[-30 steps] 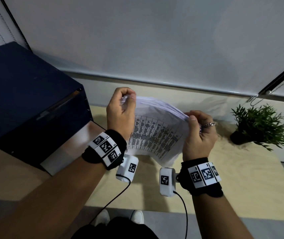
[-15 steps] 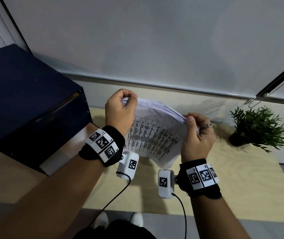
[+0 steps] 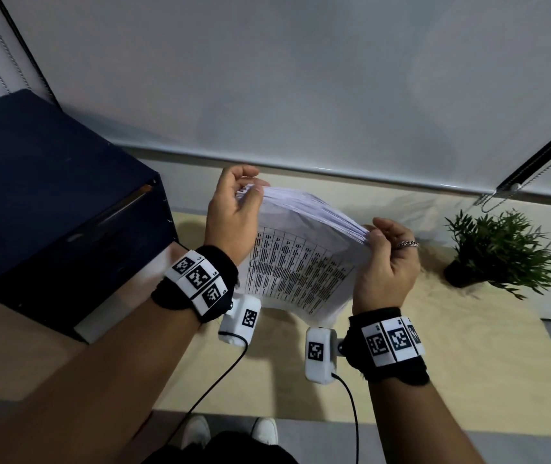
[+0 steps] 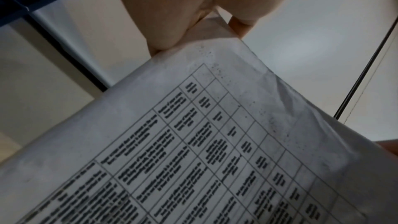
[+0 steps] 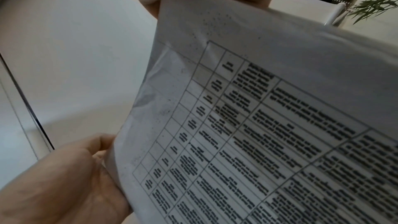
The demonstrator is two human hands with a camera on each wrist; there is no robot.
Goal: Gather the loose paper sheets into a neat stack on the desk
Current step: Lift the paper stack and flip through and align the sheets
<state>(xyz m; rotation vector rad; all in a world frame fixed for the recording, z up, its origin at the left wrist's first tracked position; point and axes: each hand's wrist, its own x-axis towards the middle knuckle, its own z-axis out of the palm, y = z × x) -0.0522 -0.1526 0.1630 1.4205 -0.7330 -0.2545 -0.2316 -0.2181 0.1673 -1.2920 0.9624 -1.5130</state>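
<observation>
A thick bundle of white paper sheets (image 3: 301, 249) with a printed table on the near page is held upright in the air above the wooden desk (image 3: 435, 346). My left hand (image 3: 234, 216) grips its upper left edge, thumb in front and fingers curled over the top. Its right edge is gripped by my right hand (image 3: 384, 259), which wears a ring. The printed page (image 4: 215, 151) fills the left wrist view, with my thumb (image 4: 163, 23) on its top corner. In the right wrist view the same sheets (image 5: 269, 117) are pinched at the top, and my left hand (image 5: 64, 185) holds their far edge.
A large dark blue box (image 3: 50, 212) stands on the desk at the left. A small potted plant (image 3: 501, 252) sits at the back right. A lowered white roller blind (image 3: 301, 78) hangs behind the desk. The desk's front edge runs just above my shoes (image 3: 230, 433).
Both hands and the bundle have stayed nearly in place; the sheets sit a little lower and my left fingers have shifted slightly on the top edge.
</observation>
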